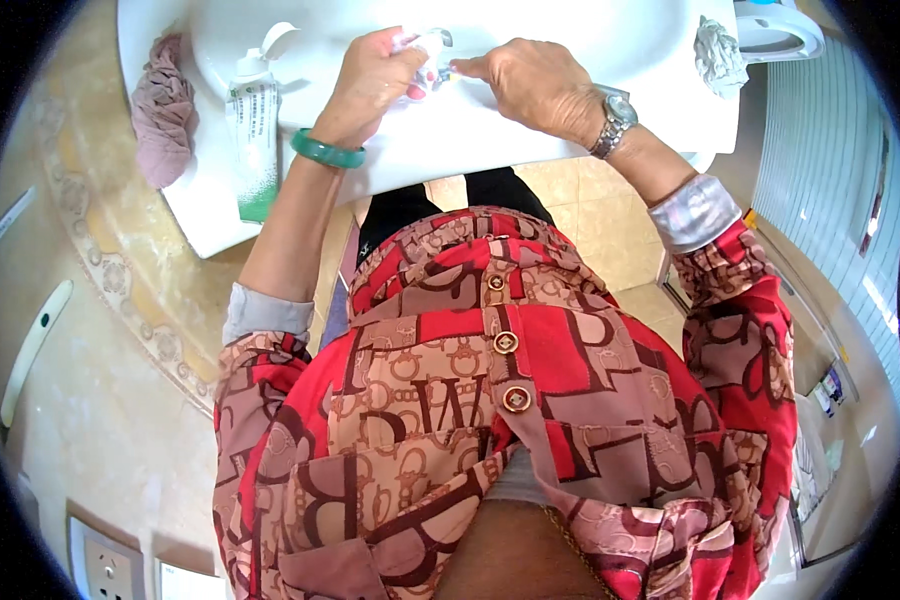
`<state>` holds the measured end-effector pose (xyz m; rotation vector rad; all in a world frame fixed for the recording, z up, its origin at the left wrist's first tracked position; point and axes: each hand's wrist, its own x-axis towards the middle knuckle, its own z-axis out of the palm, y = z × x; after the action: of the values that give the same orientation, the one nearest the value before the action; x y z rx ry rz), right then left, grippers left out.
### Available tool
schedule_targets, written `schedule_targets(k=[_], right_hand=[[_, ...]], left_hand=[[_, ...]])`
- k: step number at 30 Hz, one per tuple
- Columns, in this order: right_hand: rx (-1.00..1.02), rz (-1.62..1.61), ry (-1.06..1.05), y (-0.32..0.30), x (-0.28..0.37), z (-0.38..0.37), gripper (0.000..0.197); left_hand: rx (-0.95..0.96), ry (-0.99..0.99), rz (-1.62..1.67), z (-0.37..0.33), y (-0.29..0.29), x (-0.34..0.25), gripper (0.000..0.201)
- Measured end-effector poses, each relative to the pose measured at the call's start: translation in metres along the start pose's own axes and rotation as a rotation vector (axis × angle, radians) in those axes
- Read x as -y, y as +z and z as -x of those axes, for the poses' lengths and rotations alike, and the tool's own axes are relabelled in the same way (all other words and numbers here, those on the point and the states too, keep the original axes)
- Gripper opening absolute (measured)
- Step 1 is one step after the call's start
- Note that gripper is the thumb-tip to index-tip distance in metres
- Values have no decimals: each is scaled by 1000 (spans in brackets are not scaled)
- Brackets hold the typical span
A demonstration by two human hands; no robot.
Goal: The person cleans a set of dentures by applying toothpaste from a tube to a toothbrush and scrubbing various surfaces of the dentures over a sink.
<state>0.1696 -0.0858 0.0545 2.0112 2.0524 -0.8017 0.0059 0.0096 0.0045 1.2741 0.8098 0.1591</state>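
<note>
Over the white sink, my left hand is closed round a crumpled, whitish, partly see-through piece, wet-looking and too small to name surely. A green bangle circles that wrist. Close on its right, my right hand has its fingers curled in, the tips reaching toward the whitish piece. Something small with a yellow and blue spot shows at those fingertips; its kind cannot be made out. A metal watch sits on the right wrist. Left of my left forearm lies a white and green bottle.
A twisted pinkish cloth lies over the sink's left edge. On the right rim rests a crumpled grey-white cloth, with a white oval rim beyond it. A wall socket is at the lower left, and a ribbed pale panel stands at right.
</note>
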Motion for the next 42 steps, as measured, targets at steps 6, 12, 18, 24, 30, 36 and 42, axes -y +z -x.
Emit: schedule_targets(k=[6,12,18,24,30,36,42], right_hand=[[-230,-152,27,2,-36,2,34],[-468,-171,-125,9,5,-6,45],[-378,-210,-75,15,4,-23,46],[-460,-197,-31,11,2,-16,47],[-514,-201,-91,7,6,-3,47],[-468,-215,-37,9,5,-4,47],[-480,-248,13,13,-6,-9,42]], left_hand=[[91,-17,54,1,-8,4,22],[89,-24,113,7,-3,5,19],[-31,-21,126,7,1,8,18],[-80,-54,-38,8,6,6,17],[-115,37,-118,3,9,13,16],[-170,77,-52,2,10,14,15],[-143,96,-29,2,10,17,15]])
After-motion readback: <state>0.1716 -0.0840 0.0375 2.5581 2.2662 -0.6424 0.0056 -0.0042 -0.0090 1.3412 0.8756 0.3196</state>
